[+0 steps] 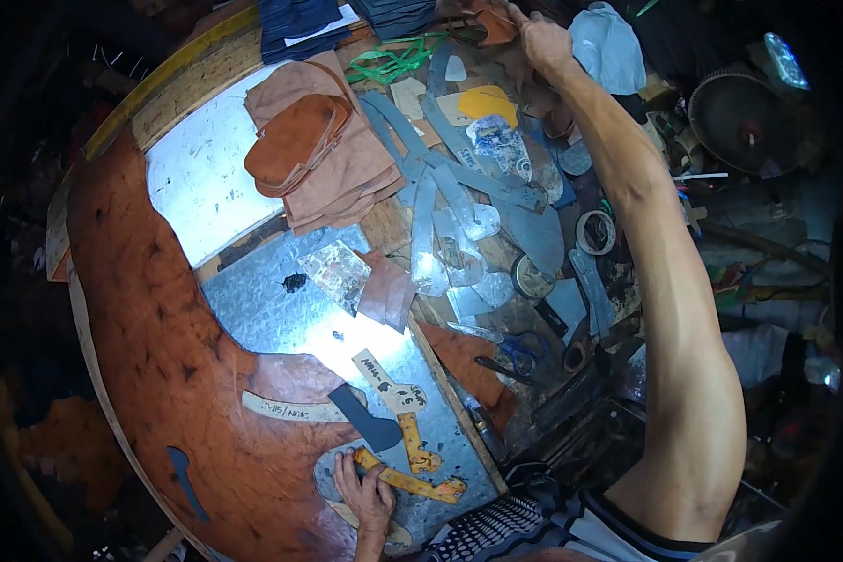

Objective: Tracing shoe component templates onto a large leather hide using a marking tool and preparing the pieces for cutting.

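Note:
My left hand (363, 496) rests at the near edge of the work board, fingers apart over a rounded grey template (328, 476). Its fingertips touch one end of a long yellow template (412, 481). Beside that lies a shorter yellow template (416, 442). Just beyond are a dark grey piece (365, 420), a beige template with handwriting (390, 382) and a curved pale strip (286, 406). My right arm stretches far across the right side. My right hand (545, 45) is at brown leather pieces (493, 24) at the far edge, its forefinger extended; nothing shows in its grasp.
A large brown hide (140, 318) covers the left side. Stacked leather pieces (295, 145) lie beyond the metal sheet (253, 290). Grey templates (454, 244) crowd the middle. Blue-handled scissors (523, 352), a tape roll (596, 231) and a round dark wheel (745, 122) are to the right.

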Action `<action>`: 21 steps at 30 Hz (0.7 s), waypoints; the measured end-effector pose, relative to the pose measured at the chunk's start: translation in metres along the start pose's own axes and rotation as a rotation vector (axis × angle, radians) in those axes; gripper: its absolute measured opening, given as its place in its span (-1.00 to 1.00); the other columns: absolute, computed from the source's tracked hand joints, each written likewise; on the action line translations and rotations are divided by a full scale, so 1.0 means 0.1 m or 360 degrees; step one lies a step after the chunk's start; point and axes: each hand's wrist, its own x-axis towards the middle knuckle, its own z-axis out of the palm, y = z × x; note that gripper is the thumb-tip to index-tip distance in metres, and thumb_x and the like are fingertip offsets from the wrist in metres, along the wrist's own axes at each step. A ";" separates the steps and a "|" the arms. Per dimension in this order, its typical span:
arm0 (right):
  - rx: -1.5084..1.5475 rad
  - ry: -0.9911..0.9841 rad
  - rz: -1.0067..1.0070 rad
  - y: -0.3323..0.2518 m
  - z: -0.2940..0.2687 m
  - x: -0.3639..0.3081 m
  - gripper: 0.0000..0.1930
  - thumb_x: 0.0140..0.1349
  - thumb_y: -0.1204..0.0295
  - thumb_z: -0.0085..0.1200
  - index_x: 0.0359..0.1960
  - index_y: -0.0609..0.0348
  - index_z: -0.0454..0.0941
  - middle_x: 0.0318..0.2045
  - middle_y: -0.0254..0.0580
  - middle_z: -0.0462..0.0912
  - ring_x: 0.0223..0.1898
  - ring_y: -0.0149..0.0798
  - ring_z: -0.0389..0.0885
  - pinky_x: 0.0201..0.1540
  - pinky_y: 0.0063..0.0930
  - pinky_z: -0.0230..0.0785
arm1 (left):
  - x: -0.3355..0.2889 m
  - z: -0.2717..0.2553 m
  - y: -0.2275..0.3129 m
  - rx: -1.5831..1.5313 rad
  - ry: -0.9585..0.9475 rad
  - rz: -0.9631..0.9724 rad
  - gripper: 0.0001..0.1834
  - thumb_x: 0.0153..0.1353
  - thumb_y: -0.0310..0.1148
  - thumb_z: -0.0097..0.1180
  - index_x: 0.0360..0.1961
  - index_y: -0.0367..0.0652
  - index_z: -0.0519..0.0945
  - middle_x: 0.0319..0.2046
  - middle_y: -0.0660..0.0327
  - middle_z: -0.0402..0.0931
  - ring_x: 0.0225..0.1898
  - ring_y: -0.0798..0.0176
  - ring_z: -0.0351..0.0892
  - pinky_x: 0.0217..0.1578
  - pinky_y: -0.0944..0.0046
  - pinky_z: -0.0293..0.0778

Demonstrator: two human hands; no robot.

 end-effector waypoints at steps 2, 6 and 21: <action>-0.0040 -0.0278 -0.0113 -0.20 -0.14 -0.18 -0.36 0.26 0.49 -0.12 0.41 -0.28 0.21 0.02 0.08 0.54 -0.19 0.05 0.71 -0.25 -0.05 0.58 | -0.02 -0.01 -0.01 0.0029 -0.0003 -0.0020 -0.76 0.12 -0.43 0.04 -0.16 -0.01 0.60 0.25 -0.18 0.30 0.33 -0.36 0.19 0.26 -0.30 0.11; -0.0493 -0.0833 -0.0326 -0.25 0.22 -0.66 -0.61 0.38 0.33 -0.13 0.21 -0.10 0.51 0.23 -0.06 0.39 -0.02 0.08 0.64 -0.04 0.00 0.51 | 0.03 0.00 0.03 0.0010 -0.0019 -0.0031 -0.79 0.16 -0.39 0.02 -0.17 -0.02 0.60 0.24 -0.18 0.30 0.32 -0.37 0.18 0.27 -0.31 0.10; 0.0590 -0.0959 0.0211 -0.80 -0.09 -0.37 -0.66 0.22 0.30 0.02 -0.03 0.09 0.66 -0.03 0.06 0.67 0.02 0.10 0.64 0.08 -0.08 0.49 | -0.02 0.00 0.00 0.0031 -0.0057 -0.0007 -0.81 0.21 -0.34 0.02 -0.17 -0.09 0.56 0.28 -0.22 0.25 0.36 -0.40 0.12 0.29 -0.31 0.05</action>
